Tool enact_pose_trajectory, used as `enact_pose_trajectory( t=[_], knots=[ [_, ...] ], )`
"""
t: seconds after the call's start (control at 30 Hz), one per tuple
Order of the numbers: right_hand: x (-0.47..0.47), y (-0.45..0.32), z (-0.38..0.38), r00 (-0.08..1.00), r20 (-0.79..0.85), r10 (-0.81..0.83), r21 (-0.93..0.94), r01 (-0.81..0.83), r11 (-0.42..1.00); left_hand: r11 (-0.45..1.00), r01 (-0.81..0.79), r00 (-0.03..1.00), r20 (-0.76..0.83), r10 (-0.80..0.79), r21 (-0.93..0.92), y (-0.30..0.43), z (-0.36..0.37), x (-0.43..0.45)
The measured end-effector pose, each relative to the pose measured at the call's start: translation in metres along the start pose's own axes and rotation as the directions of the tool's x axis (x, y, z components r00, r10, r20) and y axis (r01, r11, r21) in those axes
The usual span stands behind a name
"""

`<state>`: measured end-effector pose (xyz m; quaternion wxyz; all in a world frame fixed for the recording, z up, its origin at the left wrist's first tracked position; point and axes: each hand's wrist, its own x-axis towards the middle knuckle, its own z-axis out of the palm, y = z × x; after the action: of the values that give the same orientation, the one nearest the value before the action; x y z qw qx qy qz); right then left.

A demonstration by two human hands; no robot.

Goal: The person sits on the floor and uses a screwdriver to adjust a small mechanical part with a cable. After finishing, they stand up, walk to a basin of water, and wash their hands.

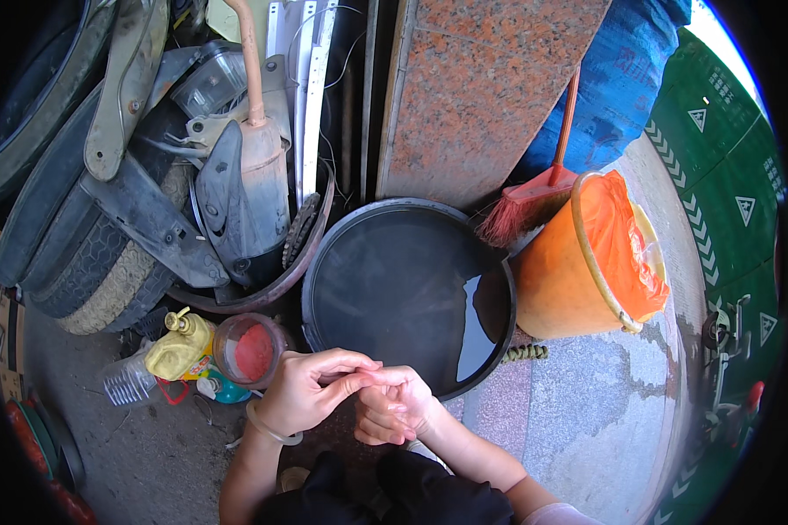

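My left hand [323, 387], with a pale bangle [274, 426] at the wrist, pinches at the fingertips of my right hand [394, 408]. The fingers of the right hand are loosely curled and look wet. Whether anything small is caught between the fingertips cannot be seen. Both hands meet at the near rim of a round black basin [381, 295]. Dark water in it mirrors a bright patch at the right. Left of my left hand stands a clear tub of red powder [254, 352], beside a yellow pump bottle [182, 346].
Scooters' worn tyres [115, 289] and metal parts [256, 177] crowd the left. A granite slab [473, 85] leans behind the basin. On the right are a red broom [532, 197], an orange bucket [551, 275] with an orange bag, wet paving [604, 394] and a green barrier [716, 164].
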<state>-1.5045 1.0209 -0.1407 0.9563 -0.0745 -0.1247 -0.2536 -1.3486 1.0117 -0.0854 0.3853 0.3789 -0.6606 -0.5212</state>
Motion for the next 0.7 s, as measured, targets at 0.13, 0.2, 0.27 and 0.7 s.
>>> enact_pose_trajectory(
  t=[0.13, 0.2, 0.27, 0.7],
  knots=[
    [0.000, -0.001, -0.002, 0.999, 0.033, 0.042, -0.020, -0.041, 0.999, 0.993, 0.042, 0.999, -0.012, -0.044, -0.110, 0.004, 0.001, -0.001],
    [0.000, -0.001, -0.002, 0.999, -0.004, 0.046, -0.073, -0.046, 0.996, 0.994, 0.036, 0.999, -0.013, -0.038, -0.105, 0.004, 0.000, 0.000],
    [0.000, -0.003, -0.002, 0.998, -0.061, 0.035, -0.192, -0.046, 0.980, 0.997, 0.019, 1.000, 0.015, -0.018, -0.080, -0.004, -0.005, -0.004],
    [0.018, 0.034, -0.016, 0.812, -0.100, -0.575, -0.824, -0.392, -0.409, 0.927, 0.232, 0.804, -0.478, -0.353, -0.294, -0.051, -0.003, -0.064]
  ],
)
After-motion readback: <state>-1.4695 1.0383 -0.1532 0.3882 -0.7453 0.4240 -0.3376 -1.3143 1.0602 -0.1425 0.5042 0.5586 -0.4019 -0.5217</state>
